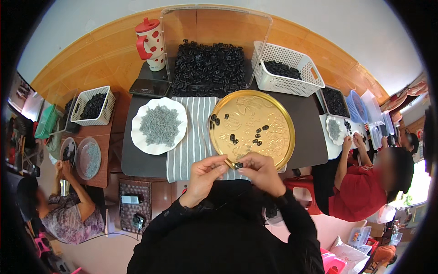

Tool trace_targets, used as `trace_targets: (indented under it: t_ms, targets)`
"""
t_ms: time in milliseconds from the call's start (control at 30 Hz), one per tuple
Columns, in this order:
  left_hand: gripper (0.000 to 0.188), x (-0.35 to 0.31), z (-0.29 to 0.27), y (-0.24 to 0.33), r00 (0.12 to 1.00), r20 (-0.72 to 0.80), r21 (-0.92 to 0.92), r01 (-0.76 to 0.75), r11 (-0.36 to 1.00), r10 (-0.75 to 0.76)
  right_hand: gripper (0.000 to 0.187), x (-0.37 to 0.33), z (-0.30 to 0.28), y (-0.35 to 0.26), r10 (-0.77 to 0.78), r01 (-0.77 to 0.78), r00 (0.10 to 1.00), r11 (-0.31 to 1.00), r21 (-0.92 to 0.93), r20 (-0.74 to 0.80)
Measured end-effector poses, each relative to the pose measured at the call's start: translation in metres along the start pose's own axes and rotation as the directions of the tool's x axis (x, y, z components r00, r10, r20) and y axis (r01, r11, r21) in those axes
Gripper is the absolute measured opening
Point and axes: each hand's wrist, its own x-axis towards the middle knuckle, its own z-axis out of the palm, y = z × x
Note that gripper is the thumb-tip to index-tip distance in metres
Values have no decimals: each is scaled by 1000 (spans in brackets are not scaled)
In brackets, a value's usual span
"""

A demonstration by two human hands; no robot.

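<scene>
My right hand (263,174) pinches a small black plastic piece (238,165) between thumb and forefinger, over the near rim of a round gold tray (285,118). Just left of it, my left hand (204,177) has its thumb and forefinger drawn together; whatever lies between those tips is too small to make out. Several loose black pieces (232,137) are scattered on the tray. Left of it, a white scalloped plate (138,137) carries a heap of thin grey pieces (159,126). A grey-and-white striped cloth (191,150) lies partly beneath the tray and plate.
A clear bin (269,45) heaped with black pieces stands at the back, between a red-dotted tumbler (150,43) and a white basket (292,86). A dark phone-like slab (149,87) lies near the tumbler. Co-workers sit at left (73,214) and right (360,187) tables.
</scene>
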Motion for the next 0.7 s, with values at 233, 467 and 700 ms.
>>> trace_targets:
  t_ms: [233, 467, 700]
  targets:
    - [24, -1, -6, 6, 999, -28, -1, -40, 999, 40, 25, 130, -110, -83, -125, 158, 898, 986, 44, -423]
    - [21, -3, -19, 4, 998, -55, 18, 1, 1000, 0, 19, 127, -70, -19, 15, 86, 984, 829, -553, 175]
    - [19, -2, -25, 8, 994, -77, 64, 85, 994, -80, 17, 103, -12, 14, -62, 316, 935, 592, -741, 350]
